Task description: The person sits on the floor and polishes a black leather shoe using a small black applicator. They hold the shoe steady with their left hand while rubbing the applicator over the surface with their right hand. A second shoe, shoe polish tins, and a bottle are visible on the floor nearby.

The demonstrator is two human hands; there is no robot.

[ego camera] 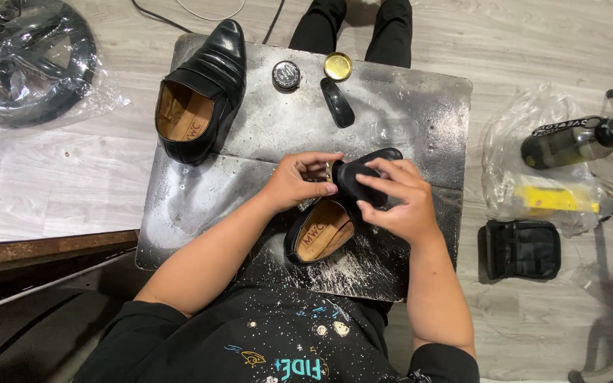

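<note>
The shoe [321,230] lies near the table's [264,142] front edge, right of centre, toe pointing away, under both hands. The left hand [296,181], fingers curled, grips its upper at the vamp. The right hand [399,198] closes its fingers on a black pad [356,181] pressed to the toe. The shoe is glossy black leather with a tan insole.

A second shoe [200,92] sits at the far left corner.

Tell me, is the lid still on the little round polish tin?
No: the open tin and its gold lid lie side by side on the metal board.
</note>
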